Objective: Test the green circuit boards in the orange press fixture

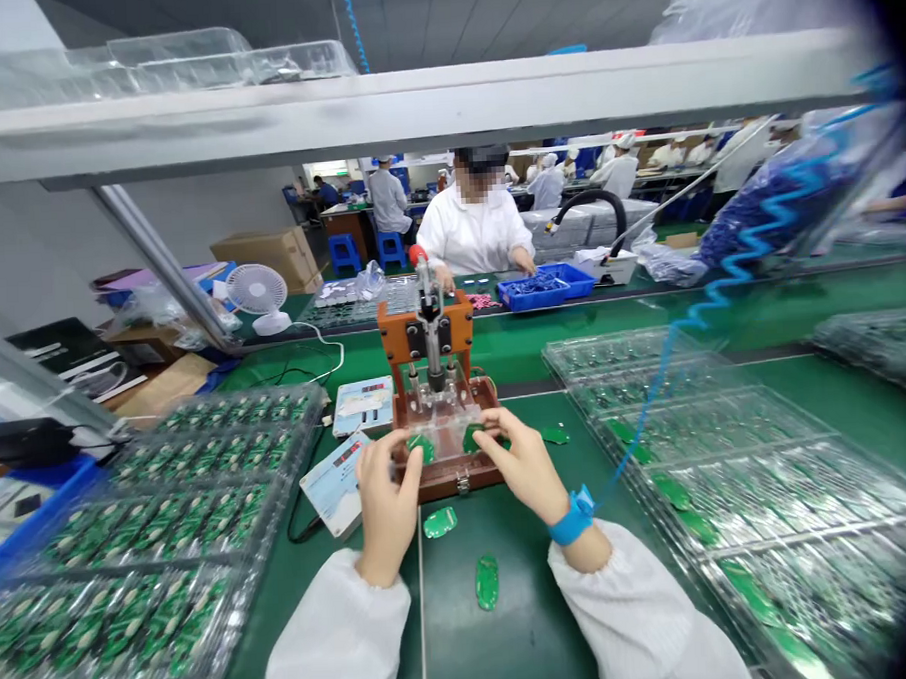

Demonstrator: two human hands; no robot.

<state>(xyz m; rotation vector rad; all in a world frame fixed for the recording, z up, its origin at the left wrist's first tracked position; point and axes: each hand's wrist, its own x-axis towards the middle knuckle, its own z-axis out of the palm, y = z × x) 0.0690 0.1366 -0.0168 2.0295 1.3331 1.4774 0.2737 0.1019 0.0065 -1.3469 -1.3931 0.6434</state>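
Note:
My left hand [387,493] pinches a small green circuit board [423,447] at the left front of an orange and brown press fixture [427,331]. Opposite it, my right hand [524,460], with a blue wrist strap [573,515], grips a second green circuit board [470,438] between thumb and fingers. Both boards are over the fixture's base; whether they touch it I cannot tell. Two loose boards lie on the green mat in front, one near the fixture [440,522] and one closer to me [487,582]. Another board [554,434] rests right of the fixture.
Clear trays of boards stand at left [226,490] and right [698,439]. Two boxes with displays [331,485] sit beside the fixture. A blue coiled cord [667,345] hangs at right. A small fan [258,293] and a person in white [472,229] are across the bench.

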